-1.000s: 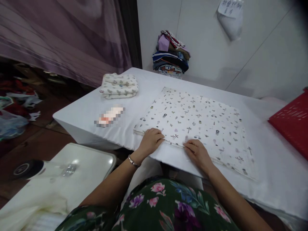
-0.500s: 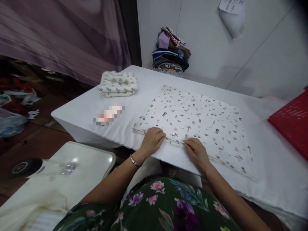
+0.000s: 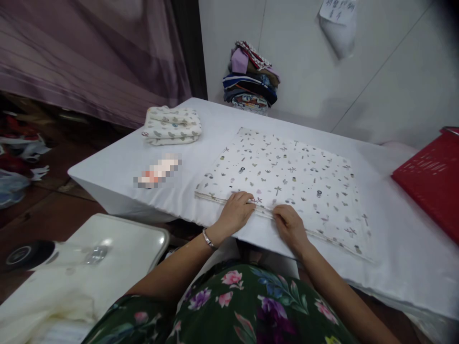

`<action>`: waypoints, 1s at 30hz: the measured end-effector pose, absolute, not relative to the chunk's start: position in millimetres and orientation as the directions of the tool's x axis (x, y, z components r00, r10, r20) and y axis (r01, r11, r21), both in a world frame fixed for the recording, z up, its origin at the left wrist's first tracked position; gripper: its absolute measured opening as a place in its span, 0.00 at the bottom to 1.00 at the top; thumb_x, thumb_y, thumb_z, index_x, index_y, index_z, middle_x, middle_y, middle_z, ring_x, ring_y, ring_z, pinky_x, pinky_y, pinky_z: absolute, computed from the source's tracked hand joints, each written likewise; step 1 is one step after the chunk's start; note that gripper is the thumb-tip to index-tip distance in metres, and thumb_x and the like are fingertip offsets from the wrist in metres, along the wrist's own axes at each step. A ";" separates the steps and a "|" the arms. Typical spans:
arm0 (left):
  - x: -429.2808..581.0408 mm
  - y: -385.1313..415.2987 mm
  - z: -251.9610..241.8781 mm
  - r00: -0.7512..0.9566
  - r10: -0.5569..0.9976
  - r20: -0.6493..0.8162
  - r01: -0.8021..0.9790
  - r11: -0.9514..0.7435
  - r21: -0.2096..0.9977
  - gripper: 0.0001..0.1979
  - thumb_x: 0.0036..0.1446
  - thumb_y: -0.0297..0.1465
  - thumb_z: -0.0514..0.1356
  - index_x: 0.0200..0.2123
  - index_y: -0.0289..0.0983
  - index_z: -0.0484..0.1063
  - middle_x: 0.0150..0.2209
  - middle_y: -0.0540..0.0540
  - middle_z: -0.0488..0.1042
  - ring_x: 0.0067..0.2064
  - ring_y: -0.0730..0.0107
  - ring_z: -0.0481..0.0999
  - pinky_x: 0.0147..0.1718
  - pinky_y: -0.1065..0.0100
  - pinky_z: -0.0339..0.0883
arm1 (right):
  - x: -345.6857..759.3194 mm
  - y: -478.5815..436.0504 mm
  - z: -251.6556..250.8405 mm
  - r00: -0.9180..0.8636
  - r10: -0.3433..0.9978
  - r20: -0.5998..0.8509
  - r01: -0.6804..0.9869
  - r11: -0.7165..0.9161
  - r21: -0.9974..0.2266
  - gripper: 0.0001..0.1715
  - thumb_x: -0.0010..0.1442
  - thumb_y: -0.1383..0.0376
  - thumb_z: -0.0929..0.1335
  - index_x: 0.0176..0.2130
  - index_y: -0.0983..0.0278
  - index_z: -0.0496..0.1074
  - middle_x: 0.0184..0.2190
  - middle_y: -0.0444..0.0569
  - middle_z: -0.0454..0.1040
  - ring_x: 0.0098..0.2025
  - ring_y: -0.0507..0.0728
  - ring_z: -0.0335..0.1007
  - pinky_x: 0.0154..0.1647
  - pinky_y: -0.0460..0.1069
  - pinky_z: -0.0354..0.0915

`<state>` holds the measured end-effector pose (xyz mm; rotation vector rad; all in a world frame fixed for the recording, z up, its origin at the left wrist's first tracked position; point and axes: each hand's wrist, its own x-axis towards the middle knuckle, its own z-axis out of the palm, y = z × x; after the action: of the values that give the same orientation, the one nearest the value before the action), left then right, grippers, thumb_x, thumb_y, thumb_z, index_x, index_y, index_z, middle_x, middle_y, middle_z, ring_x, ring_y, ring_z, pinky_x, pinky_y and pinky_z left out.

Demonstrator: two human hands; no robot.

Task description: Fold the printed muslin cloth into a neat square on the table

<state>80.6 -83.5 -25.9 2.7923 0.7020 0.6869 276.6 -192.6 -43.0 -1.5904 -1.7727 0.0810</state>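
Observation:
A white cloth [image 3: 287, 177] printed with small palm trees and other motifs lies flat in layers on the white-covered table [image 3: 401, 229]. My left hand [image 3: 236, 210], a bracelet on its wrist, grips the near edge of this cloth with fingers closed. Just to the right, my right hand [image 3: 289, 224] pinches the same edge, its fingertips curled over the layers. Only a short stretch of edge shows between the two hands. Toward the far left of the table sits a folded printed cloth [image 3: 172, 126], apart from both hands.
A blurred-out item [image 3: 158, 171] lies left of the cloth. Folded clothes [image 3: 251, 79] are piled by the wall. A red container [image 3: 430, 181] stands at the right edge. A white stool or small table [image 3: 125, 239] is at the lower left, below the tabletop.
My left hand has slid a little to the right along the cloth's edge, closer to my right hand. The view has shifted slightly; the right hand keeps its hold.

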 end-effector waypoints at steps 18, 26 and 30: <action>78.1 -85.2 -28.6 0.782 0.487 0.389 0.371 -0.865 0.337 0.11 0.63 0.31 0.51 0.39 0.38 0.72 0.41 0.45 0.73 0.45 0.64 0.67 0.45 0.59 0.60 | 272.3 -193.2 -42.5 -0.064 0.860 0.506 0.922 0.246 -0.300 0.12 0.64 0.65 0.61 0.42 0.61 0.73 0.40 0.53 0.73 0.43 0.59 0.67 0.43 0.55 0.65; 77.0 -90.0 -28.2 0.803 0.472 0.363 0.369 -0.873 0.319 0.10 0.59 0.31 0.55 0.44 0.41 0.71 0.48 0.44 0.70 0.51 0.61 0.65 0.48 0.57 0.59 | 273.0 -192.3 -45.7 -0.041 0.884 0.465 0.926 0.209 -0.315 0.15 0.64 0.65 0.60 0.43 0.62 0.74 0.39 0.53 0.74 0.42 0.59 0.68 0.43 0.56 0.66; 77.5 -87.3 -24.0 0.817 0.471 0.332 0.381 -0.874 0.302 0.10 0.58 0.33 0.57 0.43 0.40 0.71 0.49 0.44 0.69 0.51 0.60 0.65 0.49 0.56 0.58 | 273.3 -191.7 -45.7 -0.040 0.880 0.472 0.926 0.210 -0.314 0.14 0.64 0.65 0.60 0.42 0.62 0.74 0.39 0.53 0.75 0.41 0.59 0.69 0.42 0.55 0.67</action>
<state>77.5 -87.3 -24.0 2.7795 0.6601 0.5926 273.3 -191.7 -45.7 -1.6695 -1.9164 -0.1025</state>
